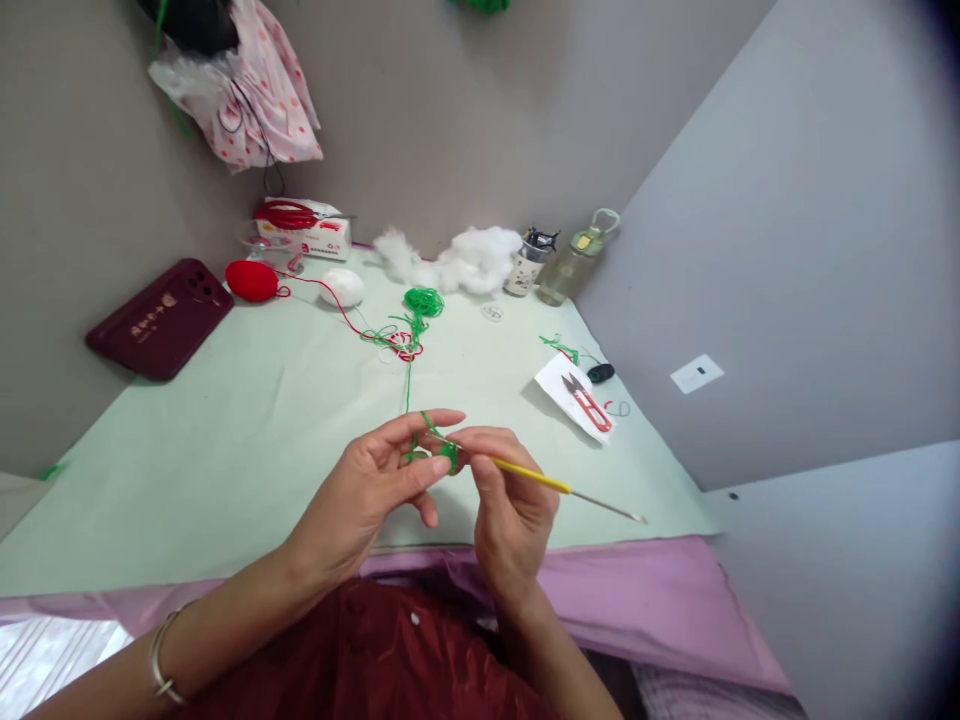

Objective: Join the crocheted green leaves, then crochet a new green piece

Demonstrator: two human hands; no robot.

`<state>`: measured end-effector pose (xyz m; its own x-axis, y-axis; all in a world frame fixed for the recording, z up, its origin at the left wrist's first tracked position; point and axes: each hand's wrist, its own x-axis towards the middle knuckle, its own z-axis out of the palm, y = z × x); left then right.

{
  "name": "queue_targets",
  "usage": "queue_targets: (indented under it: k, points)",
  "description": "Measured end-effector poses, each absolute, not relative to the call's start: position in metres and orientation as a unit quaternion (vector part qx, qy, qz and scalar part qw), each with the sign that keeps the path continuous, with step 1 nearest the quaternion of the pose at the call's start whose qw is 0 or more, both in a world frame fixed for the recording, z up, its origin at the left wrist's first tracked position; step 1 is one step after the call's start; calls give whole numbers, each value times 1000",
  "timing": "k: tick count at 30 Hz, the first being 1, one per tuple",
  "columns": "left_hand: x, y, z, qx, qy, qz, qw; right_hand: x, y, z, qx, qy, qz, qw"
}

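Note:
Between the thumb and fingers of my left hand point(386, 470) is a small piece of green crochet point(449, 453). Green yarn point(408, 385) runs over that hand's raised index finger and back to a loose green tangle point(424, 302) on the table. My right hand point(514, 490) grips a crochet hook point(532, 474) by its yellow handle, with the bare metal end pointing to the lower right. The hook's other tip meets the green piece where both hands come together; the exact stitch is too small to make out.
Thread snips point(587, 402) lie on white paper point(555, 378) at the right. Behind stand a bottle point(574, 265), a pen cup point(525, 270) and white stuffing point(480, 258). Red yarn point(253, 282), a white ball point(343, 288) and a dark red phone point(161, 318) are at the left.

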<state>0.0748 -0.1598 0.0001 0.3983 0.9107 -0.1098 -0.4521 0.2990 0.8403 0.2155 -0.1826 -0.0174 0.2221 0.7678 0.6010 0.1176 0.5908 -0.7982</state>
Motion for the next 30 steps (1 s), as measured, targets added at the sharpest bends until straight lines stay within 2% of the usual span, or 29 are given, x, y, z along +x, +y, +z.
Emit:
queue_targets:
  k: [3, 5, 7, 9, 11, 14, 19, 25, 30]
  points:
    - [77, -160, -2, 367, 333, 467, 733, 212, -184, -25, -405, -615, 148, 660]
    - [76, -158, -3, 336, 331, 457, 754, 213, -185, -30, -410, -658, 57, 629]
    - [75, -155, -3, 294, 317, 429, 793, 216, -185, -31, -409, -678, 15, 611]
    - [73, -151, -3, 251, 311, 410, 820, 220, -184, -27, -418, -638, 80, 642]
    - [72, -149, -1, 233, 311, 417, 821, 223, -183, -21, -411, -560, 203, 690]
    - [73, -152, -1, 281, 301, 437, 799, 223, -181, -14, -370, -512, 326, 703]
    - [72, -160, -3, 362, 307, 458, 751, 216, -179, -15, -393, -520, 349, 674]
    - [63, -158, 5, 400, 335, 447, 726, 217, -176, -13, -350, -442, 445, 696]
    - [61, -157, 5, 437, 351, 442, 701, 220, -182, -7, -367, -501, 386, 682]
